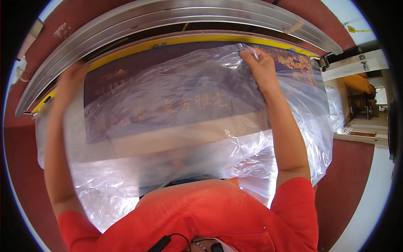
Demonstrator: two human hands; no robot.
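Note:
A large sheet of clear plastic film [197,80] is spread over a dark purple printed panel [109,71], which has a pale lower strip and an orange leafy pattern at its upper right. The film hangs in shiny folds toward my body and past the panel's right side. My right hand [261,67] is closed on a bunched edge of the film near the panel's far edge, thumb and fingers pinched together. At the far left corner my left hand [70,82] is smeared by motion, so its fingers and any hold cannot be made out.
Beyond the panel runs a yellow strip [180,39] with small metal fittings. Behind it lies a long, ridged silver metal rail [189,14]. The floor [348,168] is dark red. A yellow-orange object [359,86] and other equipment stand in the opening at the right.

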